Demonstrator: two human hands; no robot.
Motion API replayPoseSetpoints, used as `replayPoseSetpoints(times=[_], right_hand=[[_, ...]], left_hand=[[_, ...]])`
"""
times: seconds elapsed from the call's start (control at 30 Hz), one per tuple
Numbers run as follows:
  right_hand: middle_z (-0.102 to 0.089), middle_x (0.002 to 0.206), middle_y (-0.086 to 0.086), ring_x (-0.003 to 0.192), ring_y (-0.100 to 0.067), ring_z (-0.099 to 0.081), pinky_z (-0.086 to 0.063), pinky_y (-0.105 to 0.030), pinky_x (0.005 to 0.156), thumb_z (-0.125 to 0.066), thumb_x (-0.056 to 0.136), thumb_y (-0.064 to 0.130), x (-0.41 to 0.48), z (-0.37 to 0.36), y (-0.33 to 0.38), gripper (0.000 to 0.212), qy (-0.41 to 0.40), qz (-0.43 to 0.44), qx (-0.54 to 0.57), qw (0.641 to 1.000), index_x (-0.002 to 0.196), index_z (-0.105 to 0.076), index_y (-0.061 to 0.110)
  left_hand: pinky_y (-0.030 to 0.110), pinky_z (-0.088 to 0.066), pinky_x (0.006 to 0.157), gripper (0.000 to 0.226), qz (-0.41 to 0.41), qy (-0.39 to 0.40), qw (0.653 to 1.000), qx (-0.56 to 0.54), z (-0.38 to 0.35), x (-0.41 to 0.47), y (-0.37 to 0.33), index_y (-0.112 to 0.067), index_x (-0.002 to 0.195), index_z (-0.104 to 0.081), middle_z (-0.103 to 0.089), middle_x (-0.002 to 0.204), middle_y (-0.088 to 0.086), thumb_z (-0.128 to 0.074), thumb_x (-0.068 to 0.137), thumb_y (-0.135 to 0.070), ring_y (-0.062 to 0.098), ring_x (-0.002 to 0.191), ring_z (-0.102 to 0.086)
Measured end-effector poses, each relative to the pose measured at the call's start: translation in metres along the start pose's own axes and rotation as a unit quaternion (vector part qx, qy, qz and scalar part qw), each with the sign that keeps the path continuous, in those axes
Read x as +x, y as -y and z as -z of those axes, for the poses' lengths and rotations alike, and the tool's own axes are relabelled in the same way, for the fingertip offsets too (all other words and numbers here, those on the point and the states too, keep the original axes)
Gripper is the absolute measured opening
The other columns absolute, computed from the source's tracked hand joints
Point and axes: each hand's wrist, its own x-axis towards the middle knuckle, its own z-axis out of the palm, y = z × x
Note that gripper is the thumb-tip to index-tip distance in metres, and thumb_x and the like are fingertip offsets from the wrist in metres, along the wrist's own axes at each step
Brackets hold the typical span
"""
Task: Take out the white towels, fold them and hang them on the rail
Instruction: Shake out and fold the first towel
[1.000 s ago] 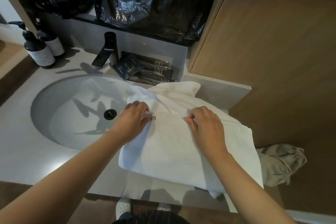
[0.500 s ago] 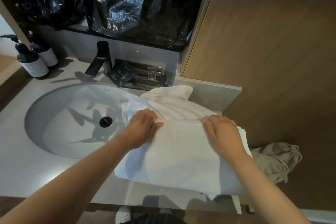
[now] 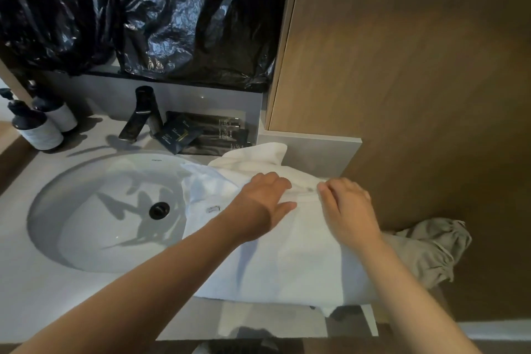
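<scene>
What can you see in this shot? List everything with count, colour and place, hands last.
white towel: one folded, white, on the counter right of the basin; more white cloth bunched behind
counter: one, grey, around the basin
basin: one, white, set in the counter
drain: one, black, basin bottom
tap: one, black, behind the basin
pump bottles: two, dark with pale labels, counter's far left
packets: several, dark, right of the tap
plastic bags: count unclear, black, above the ledge
cloth: one, beige, right of the towel
wall panel: one, brown wood, right side
left hand: resting on the towel
right hand: fingers curled at the towel's fold
</scene>
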Motion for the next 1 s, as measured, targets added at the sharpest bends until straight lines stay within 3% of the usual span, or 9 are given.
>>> replayPoseSetpoints(times=[0.07,0.2,0.3,0.4,0.6,0.7,0.8,0.9,1.0], right_hand=[[-0.053,0.092,0.013,0.088,-0.009,-0.048,-0.035,-0.028,0.08,-0.044,0.101,0.038,-0.015,0.006,-0.019,0.016,-0.014,-0.064,0.05,0.997,0.095,-0.057,0.03],[-0.048,0.126,0.015,0.116,-0.01,-0.048,-0.042,-0.033,0.099,-0.041,0.097,0.055,-0.05,0.012,-0.048,0.047,0.045,-0.254,0.164,0.952,0.136,-0.045,0.029],[-0.059,0.124,0.004,0.114,-0.019,-0.056,-0.046,-0.034,0.093,-0.043,0.098,0.051,-0.063,0.007,-0.052,0.046,0.061,-0.32,0.22,0.92,0.133,-0.051,0.022],[-0.066,0.094,0.003,0.088,-0.017,-0.061,-0.042,-0.026,0.067,-0.048,0.098,0.043,-0.06,0.008,-0.047,0.025,0.039,-0.319,0.286,0.902,0.098,-0.063,0.023],[-0.062,0.071,0.002,0.068,-0.014,-0.055,-0.039,-0.025,0.058,-0.06,0.095,0.035,-0.051,0.029,-0.049,0.025,0.029,-0.366,0.388,0.845,0.081,-0.06,0.014],[-0.065,0.077,-0.002,0.068,-0.014,-0.058,-0.045,-0.024,0.058,-0.063,0.094,0.026,-0.053,0.041,-0.048,0.016,0.013,-0.345,0.456,0.82,0.088,-0.057,0.013],[-0.061,0.074,-0.002,0.062,-0.007,-0.057,-0.045,-0.018,0.053,-0.065,0.093,0.021,-0.046,0.055,-0.043,0.015,0.005,-0.296,0.461,0.836,0.094,-0.059,0.007],[-0.056,0.065,0.004,0.059,-0.007,-0.052,-0.042,-0.015,0.052,-0.068,0.09,0.016,-0.034,0.071,-0.034,0.011,-0.013,-0.239,0.468,0.851,0.092,-0.063,0.006],[-0.06,0.062,0.009,0.058,-0.005,-0.054,-0.043,-0.016,0.053,-0.071,0.088,0.016,-0.02,0.091,-0.024,0.009,-0.021,-0.189,0.475,0.859,0.088,-0.064,0.01]], left_hand=[[0.036,-0.033,0.104,0.045,0.016,0.033,0.998,0.049,-0.007,0.01,-0.011,-0.02,0.136,-0.049,-0.051,0.131,0.003,-0.042,0.099,-0.046,0.025,0.12,-0.042],[0.035,-0.026,0.105,0.046,0.044,0.083,0.988,0.124,-0.015,0.024,-0.028,-0.026,0.141,-0.041,-0.047,0.136,-0.001,-0.031,0.102,-0.047,0.022,0.126,-0.04],[0.033,-0.025,0.107,0.045,0.042,0.097,0.987,0.12,-0.021,0.03,-0.043,-0.023,0.142,-0.041,-0.047,0.137,0.002,-0.03,0.103,-0.043,0.023,0.126,-0.041],[0.033,-0.028,0.108,0.046,0.047,0.113,0.99,0.073,-0.026,0.037,-0.057,-0.02,0.143,-0.041,-0.048,0.138,0.005,-0.032,0.104,-0.04,0.024,0.128,-0.042],[0.026,-0.032,0.104,0.041,0.057,0.06,0.995,-0.057,-0.028,0.045,-0.059,-0.008,0.129,-0.056,-0.058,0.129,0.01,-0.054,0.098,-0.033,0.024,0.121,-0.05],[0.024,-0.037,0.095,0.036,0.051,0.046,0.994,-0.085,-0.022,0.05,-0.061,-0.005,0.114,-0.063,-0.063,0.112,0.009,-0.065,0.091,-0.033,0.025,0.109,-0.055],[0.018,-0.037,0.075,0.018,0.054,0.067,0.989,-0.123,-0.008,0.053,-0.065,-0.021,0.087,-0.061,-0.059,0.085,-0.005,-0.065,0.09,-0.038,0.016,0.087,-0.054],[0.013,-0.034,0.058,0.026,0.064,0.077,0.981,-0.165,0.012,0.055,-0.07,-0.023,0.072,-0.059,-0.057,0.069,-0.01,-0.064,0.089,-0.042,0.005,0.068,-0.051],[0.018,-0.033,0.057,0.037,0.021,0.04,0.984,-0.171,0.034,0.052,-0.077,-0.019,0.067,-0.056,-0.053,0.064,-0.009,-0.059,0.087,-0.05,0.006,0.061,-0.048]])
